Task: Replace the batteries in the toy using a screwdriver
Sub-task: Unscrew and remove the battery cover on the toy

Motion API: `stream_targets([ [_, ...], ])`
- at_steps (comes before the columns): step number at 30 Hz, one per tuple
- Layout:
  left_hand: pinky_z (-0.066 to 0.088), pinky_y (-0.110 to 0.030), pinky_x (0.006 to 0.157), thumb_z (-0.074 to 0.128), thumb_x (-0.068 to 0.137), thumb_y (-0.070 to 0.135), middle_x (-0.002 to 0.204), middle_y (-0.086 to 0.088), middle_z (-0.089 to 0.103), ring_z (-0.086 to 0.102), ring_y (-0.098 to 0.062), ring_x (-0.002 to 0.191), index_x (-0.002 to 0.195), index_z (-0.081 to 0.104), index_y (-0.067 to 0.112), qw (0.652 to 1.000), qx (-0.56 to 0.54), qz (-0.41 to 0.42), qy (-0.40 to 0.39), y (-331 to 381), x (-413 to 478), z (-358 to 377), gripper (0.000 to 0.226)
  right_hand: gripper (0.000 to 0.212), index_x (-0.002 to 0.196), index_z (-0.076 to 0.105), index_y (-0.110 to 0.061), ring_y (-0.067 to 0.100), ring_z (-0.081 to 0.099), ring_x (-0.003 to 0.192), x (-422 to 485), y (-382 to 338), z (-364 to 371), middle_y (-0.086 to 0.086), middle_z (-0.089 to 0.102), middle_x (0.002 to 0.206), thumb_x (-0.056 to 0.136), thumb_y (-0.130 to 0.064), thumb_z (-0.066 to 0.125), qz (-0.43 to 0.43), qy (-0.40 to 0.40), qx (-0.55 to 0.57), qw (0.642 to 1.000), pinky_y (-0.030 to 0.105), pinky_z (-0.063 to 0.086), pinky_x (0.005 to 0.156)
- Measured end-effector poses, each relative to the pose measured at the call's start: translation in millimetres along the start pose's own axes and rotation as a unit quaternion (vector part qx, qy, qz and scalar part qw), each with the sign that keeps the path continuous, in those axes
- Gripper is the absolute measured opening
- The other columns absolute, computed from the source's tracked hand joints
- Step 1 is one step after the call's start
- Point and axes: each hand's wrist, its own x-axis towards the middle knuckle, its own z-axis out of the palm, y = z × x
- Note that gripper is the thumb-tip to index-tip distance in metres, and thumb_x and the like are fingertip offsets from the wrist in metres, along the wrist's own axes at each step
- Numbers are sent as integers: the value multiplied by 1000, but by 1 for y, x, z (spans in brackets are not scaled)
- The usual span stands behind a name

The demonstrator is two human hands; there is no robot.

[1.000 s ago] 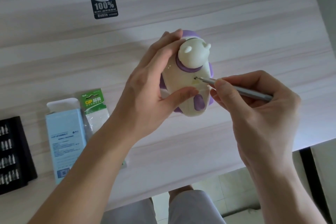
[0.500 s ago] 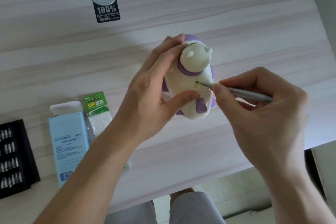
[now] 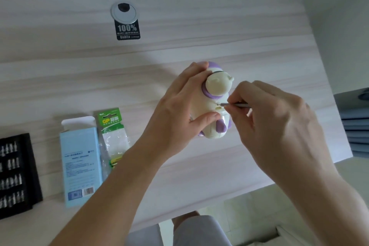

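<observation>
A cream and purple toy point(image 3: 216, 90) stands above the light wood desk point(image 3: 79, 78). My left hand point(image 3: 179, 114) grips it from the left, fingers over its top and thumb on its front. My right hand point(image 3: 275, 118) pinches a thin grey screwdriver point(image 3: 236, 105) close to its tip. The tip sits on a screw beside the small cover on the toy's body. A green GP battery pack point(image 3: 112, 134) lies on the desk to the left.
A light blue box point(image 3: 79, 164) lies beside the battery pack. A black tray of screwdriver bits point(image 3: 14, 173) sits at the left edge. A round cable grommet with a black tag point(image 3: 124, 20) is at the back. The desk's front edge runs under my forearms.
The view has tilted, so toy and hands sit lower in frame. My right hand has rolled over the screwdriver, hiding most of its shaft. The tip stays on the screw.
</observation>
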Motion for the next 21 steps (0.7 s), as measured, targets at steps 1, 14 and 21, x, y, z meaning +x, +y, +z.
stream_targets([
  [1,50,-42,104,81,81,24,154,3,40,39,-15,144,141,51,13,1000,0,3,3,-1,0,0,68,15,84,55,-19,35,54,54,1,-3,-2,0,57,72,93,-30,60,-3,-12,-13,1000,40,49,49],
  [14,42,-24,108,83,80,26,155,9,37,36,-7,143,141,50,17,1000,-8,16,10,-7,-2,-5,70,19,84,54,-18,30,59,60,9,-7,-6,-2,61,68,93,-31,64,11,-52,3,999,43,51,55],
  [21,50,-34,102,81,80,28,155,10,37,35,-6,144,141,51,17,1000,-19,13,10,-8,-1,-4,69,34,79,55,-20,28,62,56,10,-12,-8,-8,63,62,91,-52,58,36,-30,-53,998,39,52,53],
])
